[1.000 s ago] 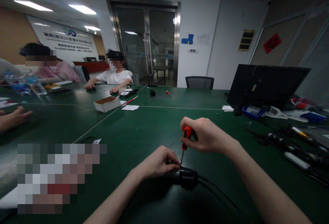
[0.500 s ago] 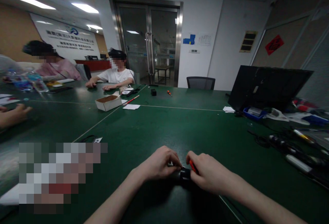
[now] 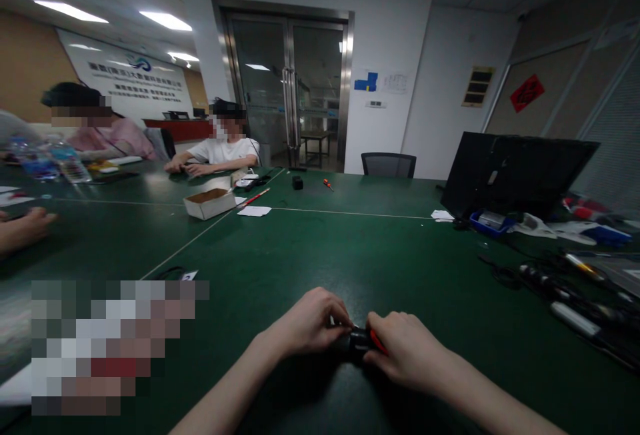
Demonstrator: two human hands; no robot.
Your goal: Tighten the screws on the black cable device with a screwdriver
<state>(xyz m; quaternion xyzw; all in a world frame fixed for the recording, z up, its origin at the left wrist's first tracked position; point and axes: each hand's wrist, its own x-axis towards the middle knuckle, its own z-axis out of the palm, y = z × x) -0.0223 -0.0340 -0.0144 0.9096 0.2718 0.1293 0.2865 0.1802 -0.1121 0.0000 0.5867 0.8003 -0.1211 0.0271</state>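
Observation:
Low over the near middle of the table (image 3: 310, 248), my left hand (image 3: 320, 320) pinches a small black cylindrical object (image 3: 359, 344) with thumb and fingertips. My right hand (image 3: 405, 348) is closed around a red tool handle (image 3: 379, 342) at the right side of that object. Most of the handle is covered by my fingers, and its tip is hidden, so I cannot tell its exact kind. Shadow beneath the hands hides the object's lower side.
An orange-handled screwdriver (image 3: 329, 184) and a black block (image 3: 298, 182) lie farther back. An open cardboard box (image 3: 210, 203) stands left of centre. At right are a monitor (image 3: 520, 175), a blue tray (image 3: 493, 223) and cables. People sit at left; a co-worker's hand (image 3: 27, 228) rests there.
My right hand has come slightly lower and turned, with the red handle lower beside the black object. My left hand keeps its pinch almost unmoved. The whole view has shifted slightly.

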